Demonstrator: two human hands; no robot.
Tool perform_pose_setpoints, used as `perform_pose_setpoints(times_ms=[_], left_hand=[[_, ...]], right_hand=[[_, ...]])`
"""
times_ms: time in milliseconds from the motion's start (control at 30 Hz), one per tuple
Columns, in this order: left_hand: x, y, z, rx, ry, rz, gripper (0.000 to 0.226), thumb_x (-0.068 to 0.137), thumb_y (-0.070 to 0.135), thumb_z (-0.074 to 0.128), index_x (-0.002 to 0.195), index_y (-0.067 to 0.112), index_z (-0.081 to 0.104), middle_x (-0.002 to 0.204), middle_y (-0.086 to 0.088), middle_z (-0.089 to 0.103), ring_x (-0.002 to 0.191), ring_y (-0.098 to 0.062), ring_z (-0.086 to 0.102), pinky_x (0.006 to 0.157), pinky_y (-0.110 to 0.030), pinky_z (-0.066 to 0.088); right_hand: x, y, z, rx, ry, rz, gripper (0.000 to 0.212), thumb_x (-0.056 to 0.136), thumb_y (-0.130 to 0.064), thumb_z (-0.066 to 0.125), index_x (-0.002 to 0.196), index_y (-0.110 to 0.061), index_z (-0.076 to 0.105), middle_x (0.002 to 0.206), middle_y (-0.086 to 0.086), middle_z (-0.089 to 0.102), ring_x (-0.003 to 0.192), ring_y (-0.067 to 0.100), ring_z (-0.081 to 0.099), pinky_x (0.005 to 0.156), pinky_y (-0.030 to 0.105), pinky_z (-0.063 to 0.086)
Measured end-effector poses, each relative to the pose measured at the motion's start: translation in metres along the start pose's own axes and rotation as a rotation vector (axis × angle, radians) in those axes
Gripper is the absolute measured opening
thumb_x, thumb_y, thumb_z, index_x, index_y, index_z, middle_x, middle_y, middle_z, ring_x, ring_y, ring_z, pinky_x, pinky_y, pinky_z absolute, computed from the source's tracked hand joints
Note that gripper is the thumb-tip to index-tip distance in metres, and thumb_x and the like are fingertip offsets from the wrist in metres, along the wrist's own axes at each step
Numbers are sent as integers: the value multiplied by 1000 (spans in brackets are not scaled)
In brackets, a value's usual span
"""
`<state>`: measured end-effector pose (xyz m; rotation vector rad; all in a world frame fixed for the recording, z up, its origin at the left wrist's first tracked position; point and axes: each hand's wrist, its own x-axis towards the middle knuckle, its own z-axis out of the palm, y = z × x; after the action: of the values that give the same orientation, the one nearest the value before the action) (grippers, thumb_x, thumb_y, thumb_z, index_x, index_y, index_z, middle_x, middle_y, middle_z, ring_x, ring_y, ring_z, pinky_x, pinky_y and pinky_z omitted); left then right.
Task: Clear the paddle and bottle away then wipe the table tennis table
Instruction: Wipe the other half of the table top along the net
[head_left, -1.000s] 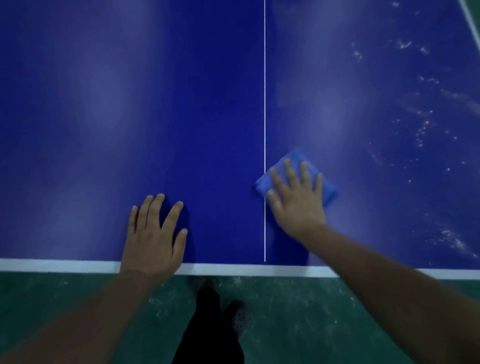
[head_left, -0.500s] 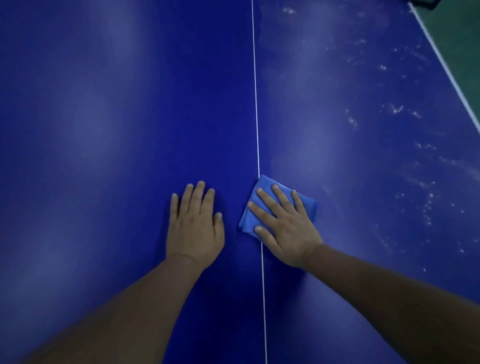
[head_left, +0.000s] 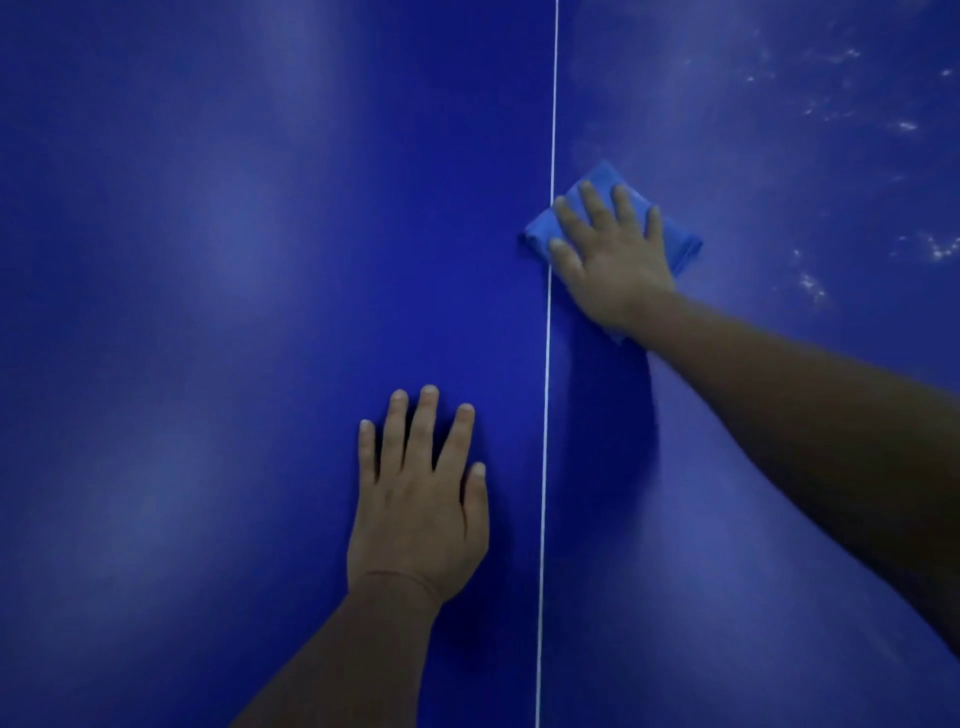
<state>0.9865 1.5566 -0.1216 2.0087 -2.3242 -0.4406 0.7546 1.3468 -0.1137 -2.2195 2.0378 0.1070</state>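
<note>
The dark blue table tennis table (head_left: 208, 312) fills the whole view, with a thin white centre line (head_left: 548, 364) running up it. My right hand (head_left: 610, 260) presses flat, fingers spread, on a folded light blue cloth (head_left: 680, 247) just right of the line. My left hand (head_left: 421, 499) lies flat on the table left of the line, nearer to me, holding nothing. No paddle or bottle is in view.
White specks and smudges of dust (head_left: 810, 283) dot the table's right side, mostly at the upper right. The left half shows only soft light reflections.
My right hand has slid the cloth farther away along the centre line. My left hand now sits well behind it instead of beside it.
</note>
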Motion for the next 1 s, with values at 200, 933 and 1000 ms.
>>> perform_pose_setpoints(times_ms=[200,933,1000], left_hand=[[1,2,-3,12,-23,9,57,99,41,24,151,22,37,162,-8,24,152,-30,10,120,-56,10],[3,1,-3,32,-36,12,58,97,40,28,150,19,39,161,-11,27,151,-33,15,117,-57,12],[3,1,-4,36,-38,13,58,98,40,27,150,19,39,161,-11,26,151,-32,15,117,-57,11]], right_hand=[[-87,12,18,-126,-51,-634,58,103,-54,14,156,-32,25,165,1,18,152,32,12,119,59,9],[-18,8,16,-24,-15,-189,62,99,-56,12,156,-34,21,166,-1,15,152,32,8,117,62,4],[2,54,7,-53,12,-9,58,102,-53,18,157,-35,18,166,-2,11,153,31,6,117,63,6]])
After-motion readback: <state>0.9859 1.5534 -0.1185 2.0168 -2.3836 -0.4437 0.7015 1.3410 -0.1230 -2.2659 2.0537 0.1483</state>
